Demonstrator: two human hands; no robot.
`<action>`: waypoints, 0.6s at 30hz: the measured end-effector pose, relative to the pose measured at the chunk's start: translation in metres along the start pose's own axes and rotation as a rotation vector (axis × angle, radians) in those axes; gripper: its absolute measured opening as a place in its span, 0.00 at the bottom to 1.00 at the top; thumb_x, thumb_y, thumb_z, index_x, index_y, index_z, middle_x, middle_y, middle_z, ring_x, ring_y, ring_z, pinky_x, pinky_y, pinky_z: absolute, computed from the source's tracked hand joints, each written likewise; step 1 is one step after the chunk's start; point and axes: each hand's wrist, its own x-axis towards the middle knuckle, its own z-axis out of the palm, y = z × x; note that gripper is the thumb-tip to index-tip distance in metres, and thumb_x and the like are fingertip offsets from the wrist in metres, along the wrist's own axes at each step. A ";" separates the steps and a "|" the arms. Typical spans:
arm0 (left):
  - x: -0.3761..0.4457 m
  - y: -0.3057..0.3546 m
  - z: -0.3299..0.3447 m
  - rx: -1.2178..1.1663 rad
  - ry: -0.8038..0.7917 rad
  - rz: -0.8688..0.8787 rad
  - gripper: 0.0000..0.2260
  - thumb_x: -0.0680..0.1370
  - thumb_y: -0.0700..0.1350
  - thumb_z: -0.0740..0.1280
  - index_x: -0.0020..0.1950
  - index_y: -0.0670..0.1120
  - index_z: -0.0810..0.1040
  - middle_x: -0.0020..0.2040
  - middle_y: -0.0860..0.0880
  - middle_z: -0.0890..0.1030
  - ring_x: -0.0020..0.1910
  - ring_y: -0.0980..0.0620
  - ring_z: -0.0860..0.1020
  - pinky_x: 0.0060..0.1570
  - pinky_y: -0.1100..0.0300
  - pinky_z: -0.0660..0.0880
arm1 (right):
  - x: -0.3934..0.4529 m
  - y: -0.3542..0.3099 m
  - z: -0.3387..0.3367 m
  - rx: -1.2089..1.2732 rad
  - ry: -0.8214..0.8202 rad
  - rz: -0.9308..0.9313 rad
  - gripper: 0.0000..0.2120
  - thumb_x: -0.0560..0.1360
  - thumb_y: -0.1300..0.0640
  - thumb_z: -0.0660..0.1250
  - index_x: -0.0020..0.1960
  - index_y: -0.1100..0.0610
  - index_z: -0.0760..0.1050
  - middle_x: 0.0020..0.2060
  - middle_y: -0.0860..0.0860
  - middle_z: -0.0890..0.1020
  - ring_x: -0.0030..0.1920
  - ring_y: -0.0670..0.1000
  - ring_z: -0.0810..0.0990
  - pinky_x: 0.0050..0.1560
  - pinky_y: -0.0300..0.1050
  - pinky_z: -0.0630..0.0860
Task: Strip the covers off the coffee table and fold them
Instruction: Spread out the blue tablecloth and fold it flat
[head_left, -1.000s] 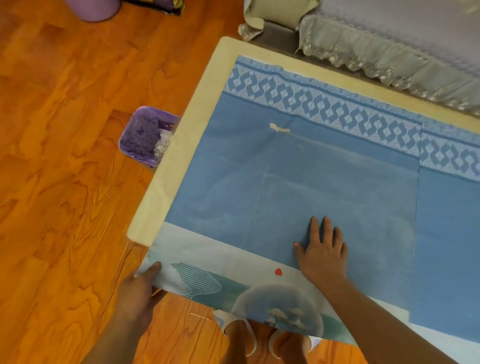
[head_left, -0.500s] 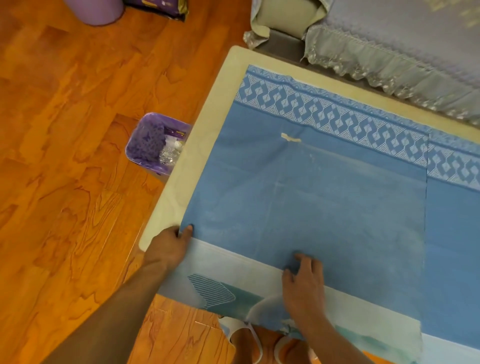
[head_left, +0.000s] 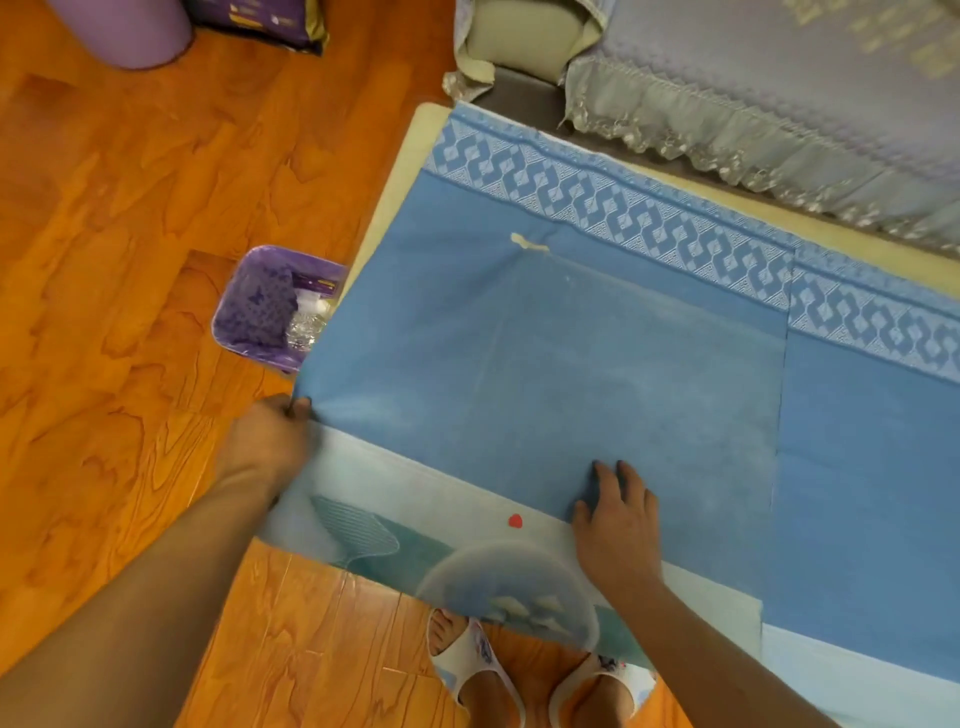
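Left hand (head_left: 270, 441) pinches the cover (head_left: 545, 374) corner at 9 o'clock to peel it; right hand (head_left: 618, 525), fingers spread, presses flat at 6 o'clock to anchor it.

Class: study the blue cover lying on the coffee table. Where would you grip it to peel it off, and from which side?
Probably at a corner of the blue cover, from the table's near-left side. It lies flat, so only edges and corners offer purchase. The left hand already pinches the near-left corner; the right hand rests flat near the front edge.
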 end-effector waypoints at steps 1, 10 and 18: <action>0.004 -0.005 0.000 0.004 -0.047 -0.019 0.16 0.84 0.52 0.61 0.55 0.40 0.80 0.57 0.32 0.81 0.53 0.33 0.79 0.50 0.49 0.72 | 0.002 0.001 -0.001 -0.026 -0.024 0.007 0.27 0.83 0.48 0.58 0.79 0.53 0.57 0.79 0.56 0.55 0.76 0.61 0.54 0.77 0.55 0.56; 0.011 -0.028 0.013 0.089 -0.049 -0.031 0.15 0.83 0.48 0.65 0.58 0.36 0.79 0.60 0.32 0.80 0.59 0.31 0.77 0.61 0.46 0.71 | 0.000 0.031 0.001 -0.288 -0.120 -0.001 0.34 0.82 0.35 0.42 0.81 0.48 0.33 0.80 0.49 0.35 0.80 0.60 0.36 0.78 0.62 0.43; 0.013 -0.021 0.018 0.099 -0.040 -0.067 0.18 0.84 0.51 0.62 0.63 0.36 0.78 0.64 0.32 0.78 0.63 0.30 0.75 0.64 0.44 0.70 | 0.004 0.031 0.002 -0.282 -0.110 0.013 0.36 0.81 0.34 0.44 0.80 0.47 0.32 0.79 0.50 0.33 0.79 0.60 0.34 0.78 0.63 0.43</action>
